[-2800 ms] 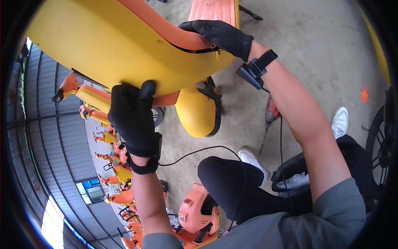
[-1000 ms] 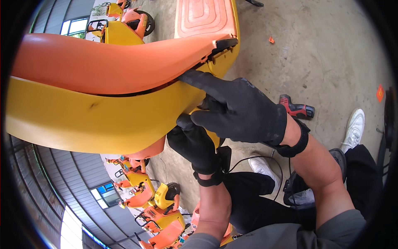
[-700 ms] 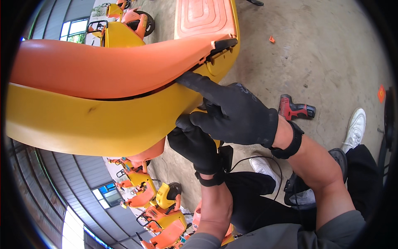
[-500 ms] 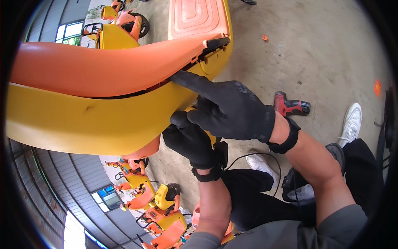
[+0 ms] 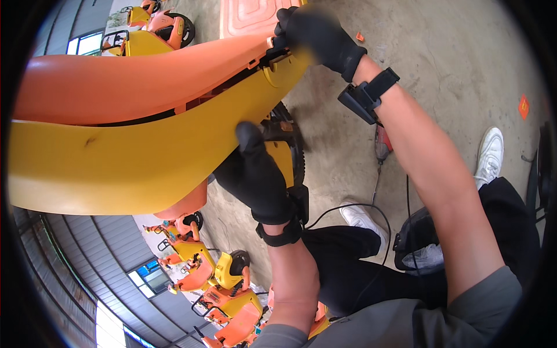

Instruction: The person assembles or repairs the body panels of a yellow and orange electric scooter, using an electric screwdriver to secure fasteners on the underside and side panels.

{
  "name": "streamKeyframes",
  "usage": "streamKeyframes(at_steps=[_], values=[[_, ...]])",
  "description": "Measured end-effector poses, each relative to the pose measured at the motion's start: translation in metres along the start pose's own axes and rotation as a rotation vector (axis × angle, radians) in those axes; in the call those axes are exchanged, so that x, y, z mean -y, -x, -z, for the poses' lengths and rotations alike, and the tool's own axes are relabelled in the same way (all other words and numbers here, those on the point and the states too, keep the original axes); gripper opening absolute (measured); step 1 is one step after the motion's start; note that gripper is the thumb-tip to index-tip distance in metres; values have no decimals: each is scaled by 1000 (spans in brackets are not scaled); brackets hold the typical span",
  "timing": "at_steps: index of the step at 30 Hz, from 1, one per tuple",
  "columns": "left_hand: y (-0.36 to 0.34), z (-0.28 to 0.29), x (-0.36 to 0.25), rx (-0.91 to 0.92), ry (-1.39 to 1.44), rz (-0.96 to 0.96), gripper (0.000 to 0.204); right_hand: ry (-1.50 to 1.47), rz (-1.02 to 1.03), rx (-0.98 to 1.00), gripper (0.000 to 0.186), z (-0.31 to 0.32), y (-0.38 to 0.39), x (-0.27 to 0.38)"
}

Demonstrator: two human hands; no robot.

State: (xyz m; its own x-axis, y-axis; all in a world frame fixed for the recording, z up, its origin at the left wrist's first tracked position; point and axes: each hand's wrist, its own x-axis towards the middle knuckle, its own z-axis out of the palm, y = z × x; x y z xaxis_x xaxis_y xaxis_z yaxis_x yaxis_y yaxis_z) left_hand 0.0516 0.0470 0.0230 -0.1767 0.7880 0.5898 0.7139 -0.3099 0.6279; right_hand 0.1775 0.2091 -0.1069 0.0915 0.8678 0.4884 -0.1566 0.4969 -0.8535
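A long yellow body panel point(image 5: 133, 165) of a scooter lies under an orange panel point(image 5: 145, 81), with a dark gap along their seam. My left hand point(image 5: 255, 177), in a black glove, grips the yellow panel's lower edge, thumb on its outer face and fingers hidden behind. Also gloved, my right hand point(image 5: 322, 40) is curled over the panel's far end, where the orange and yellow parts meet a black piece. Part of that hand is blurred. Below the yellow panel a wheel point(image 5: 296, 145) shows.
A red and black power drill point(image 5: 382, 145) lies on the concrete floor, partly hidden by my right forearm. A black cable point(image 5: 348, 204) loops near my white shoe point(image 5: 364, 225). Several yellow and orange scooters point(image 5: 226, 301) stand to the left. Orange bits point(image 5: 523, 107) lie at the right.
My right hand has moved from the seam up to the panel's far end. The left hand has its thumb raised on the yellow panel, and the view has shifted slightly.
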Motion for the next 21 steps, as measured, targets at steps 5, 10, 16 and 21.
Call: streamKeyframes(at_steps=[5,10,16,21], values=[[7,-6,5,291,-28,355,21,958,515,-43,14,5,-13,-6],[4,-27,44,244,92,274,22,-215,-434,0,35,1,-2,4],[8,-44,61,153,-45,157,14,-258,-281,-142,41,-16,4,3],[10,-48,62,98,-219,-8,22,-376,-261,-268,29,-29,7,7]])
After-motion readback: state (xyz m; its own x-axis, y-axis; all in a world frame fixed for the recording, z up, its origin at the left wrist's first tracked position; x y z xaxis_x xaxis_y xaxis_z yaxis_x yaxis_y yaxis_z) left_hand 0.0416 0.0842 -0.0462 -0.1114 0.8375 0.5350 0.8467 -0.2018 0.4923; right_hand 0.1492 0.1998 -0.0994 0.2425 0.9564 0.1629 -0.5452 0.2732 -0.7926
